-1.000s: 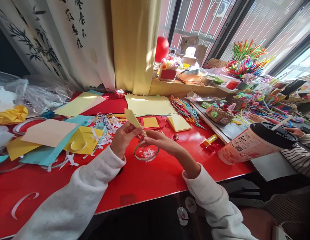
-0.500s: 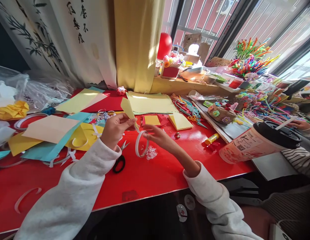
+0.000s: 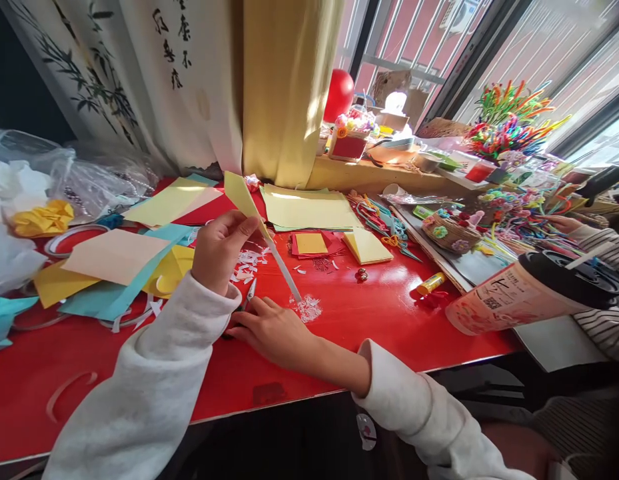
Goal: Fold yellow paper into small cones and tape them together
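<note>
Pinched in my left hand (image 3: 223,248) is a folded piece of pale yellow paper (image 3: 240,194), held up above the red table. A narrow white strip (image 3: 284,268) slants down from it toward a small heap of white paper shreds (image 3: 308,309). My right hand (image 3: 274,331) is low over the table, its fingers at the scissors (image 3: 250,293); the black handles are mostly hidden beneath them. White scraps (image 3: 248,263) lie just right of my left hand.
Coloured sheets (image 3: 114,257) cover the left side. A pale yellow pad (image 3: 368,245), glue stick (image 3: 431,283) and large cup (image 3: 524,293) stand or lie to the right. Another person's hand (image 3: 564,224) is at the far right among pipe cleaners.
My right hand has left the white strip and come down to the scissors. The strip, curled in a ring before, now hangs nearly straight. The view has shifted slightly.
</note>
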Available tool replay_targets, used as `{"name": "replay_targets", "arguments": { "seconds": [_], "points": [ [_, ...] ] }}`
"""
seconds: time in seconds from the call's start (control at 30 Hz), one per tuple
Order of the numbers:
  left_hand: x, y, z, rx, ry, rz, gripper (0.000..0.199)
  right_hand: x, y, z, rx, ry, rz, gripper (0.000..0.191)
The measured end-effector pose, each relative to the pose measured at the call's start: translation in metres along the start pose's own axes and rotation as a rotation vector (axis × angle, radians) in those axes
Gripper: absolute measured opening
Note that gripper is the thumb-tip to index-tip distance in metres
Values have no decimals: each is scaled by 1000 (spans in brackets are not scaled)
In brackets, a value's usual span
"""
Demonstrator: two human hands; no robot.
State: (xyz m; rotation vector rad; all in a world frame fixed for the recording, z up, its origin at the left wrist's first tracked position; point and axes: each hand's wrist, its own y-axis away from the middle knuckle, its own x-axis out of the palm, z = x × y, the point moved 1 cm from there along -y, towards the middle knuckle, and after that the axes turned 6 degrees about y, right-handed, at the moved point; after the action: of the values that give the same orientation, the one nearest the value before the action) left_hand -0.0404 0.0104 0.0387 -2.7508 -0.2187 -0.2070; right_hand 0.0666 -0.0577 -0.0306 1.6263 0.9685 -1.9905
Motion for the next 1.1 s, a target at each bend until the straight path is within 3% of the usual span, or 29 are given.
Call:
{"name": "replay_targets", "arguments": {
  "seconds": [0.27,0.33,0.47,0.63,0.73,0.9,1.03,1.1],
  "points": [
    [5,6,-4,-24,43,-2,28,-22,27,-28,59,93,140,25],
    [6,7,-5,-25,23,-5,27,-28,34,-34,148,47,176,21],
    [7,8,-5,-35,-18,4,24,-39,44,-37,290,7,260,41],
    [7,8,-3,-47,10,32,24,-58,58,-41,306,-203,451,36],
    [7,7,-3,-74,38,84,24,-70,74,-50,242,-569,417,31],
    [9,6,0,-44,70,120,22,-73,95,-70,336,-1059,266,42],
    [9,6,3,-57,46,127,18,-73,93,-81,355,-1020,177,66],
    [9,7,3,-62,23,137,16,-76,87,-87,388,-965,169,64]
  ]
}}
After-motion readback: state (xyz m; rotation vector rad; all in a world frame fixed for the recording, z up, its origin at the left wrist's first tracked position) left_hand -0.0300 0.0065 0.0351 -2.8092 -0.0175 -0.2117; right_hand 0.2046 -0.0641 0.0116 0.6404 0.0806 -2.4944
